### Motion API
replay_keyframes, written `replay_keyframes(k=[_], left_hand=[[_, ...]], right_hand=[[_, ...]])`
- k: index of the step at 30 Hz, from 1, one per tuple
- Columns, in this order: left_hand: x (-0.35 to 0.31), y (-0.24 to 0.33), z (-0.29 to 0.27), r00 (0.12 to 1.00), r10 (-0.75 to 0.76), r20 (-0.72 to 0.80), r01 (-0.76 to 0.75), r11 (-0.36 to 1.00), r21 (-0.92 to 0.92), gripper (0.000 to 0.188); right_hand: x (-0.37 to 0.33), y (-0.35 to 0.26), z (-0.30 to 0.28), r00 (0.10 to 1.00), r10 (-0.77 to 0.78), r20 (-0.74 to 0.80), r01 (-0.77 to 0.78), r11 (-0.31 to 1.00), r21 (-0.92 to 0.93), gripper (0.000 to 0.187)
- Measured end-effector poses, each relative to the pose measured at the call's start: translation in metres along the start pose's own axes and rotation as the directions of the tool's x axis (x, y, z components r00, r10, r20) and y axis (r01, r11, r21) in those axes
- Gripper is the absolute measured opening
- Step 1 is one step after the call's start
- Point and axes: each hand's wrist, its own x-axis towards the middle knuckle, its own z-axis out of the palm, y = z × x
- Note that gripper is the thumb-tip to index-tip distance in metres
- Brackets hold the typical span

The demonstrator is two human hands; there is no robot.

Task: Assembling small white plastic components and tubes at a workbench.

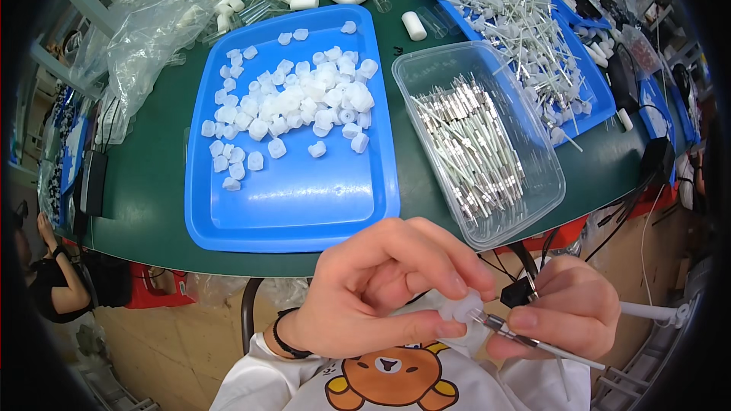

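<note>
In front of my chest, my left hand (381, 289) pinches a translucent white plastic cap (461, 306) between thumb and fingers. My right hand (575, 312) grips a thin pale rod with a metal fitting (496, 325), whose tip meets the cap's open side; how deep it sits I cannot tell. Another metal-tipped piece (531, 287) sticks up behind the right fingers, and a thin stem hangs below them. Beyond my hands, a blue tray (293, 237) carries a heap of similar caps (304, 99). Right of it, a clear plastic box (537, 202) contains many metal-fitted rods (472, 148).
Another blue tray (605, 106) at the far right is piled with white-capped rods (521, 30). Glass tubes and white stoppers (413, 26) lie at the back of the green table (145, 205). Plastic bags (145, 46) lie far left; another person's arm (68, 281) shows at left.
</note>
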Motion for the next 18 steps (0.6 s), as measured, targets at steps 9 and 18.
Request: replay_keyframes(k=[9, 18], left_hand=[[0.0002, -0.0001, -0.0034, 1.000, 0.007, 0.006, -0.007, 1.000, 0.006, 0.030], [0.0003, -0.0006, -0.0025, 1.000, 0.000, 0.004, 0.001, 1.000, -0.010, 0.029]], right_hand=[[-0.0006, 0.0050, 0.0000, 0.996, 0.080, 0.042, -0.085, 0.984, 0.156, 0.038], [-0.0029, 0.0060, 0.0009, 0.998, 0.062, 0.022, -0.065, 0.983, 0.174, 0.037]])
